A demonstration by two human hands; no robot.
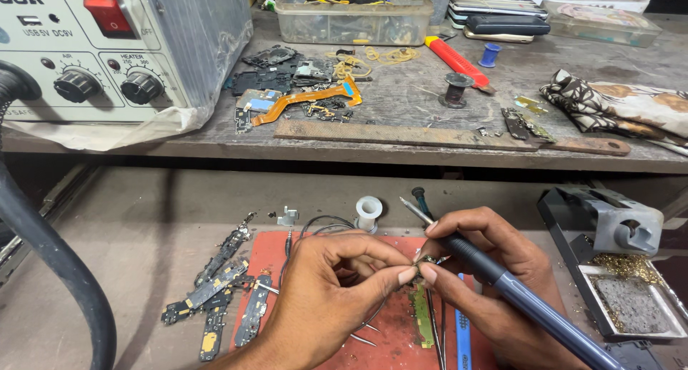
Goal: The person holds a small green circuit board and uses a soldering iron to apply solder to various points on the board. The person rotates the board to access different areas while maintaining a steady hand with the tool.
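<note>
1. Over a red work mat (pixel 269 259) on the counter (pixel 143 227), 2 hands meet: the left hand (pixel 330 284) pinches a tiny electronic part (pixel 428 260) between thumb and forefinger, just above the mat's middle.
2. The right hand (pixel 494 270) is closed around a dark soldering iron (pixel 502 280), held like a pen, its metal tip pointing up and left past the part.
3. Left of the mat lie several narrow circuit boards (pixel 211 291); a green board strip (pixel 421 314) rests on the mat beneath the hands.
4. A white solder spool (pixel 368 211) stands at the mat's far edge.
5. Right of the mat sits a grey iron stand (pixel 616 230) with a cleaning tray.
6. Beyond the mat, a raised shelf carries a rework station (pixel 107 47).
</note>
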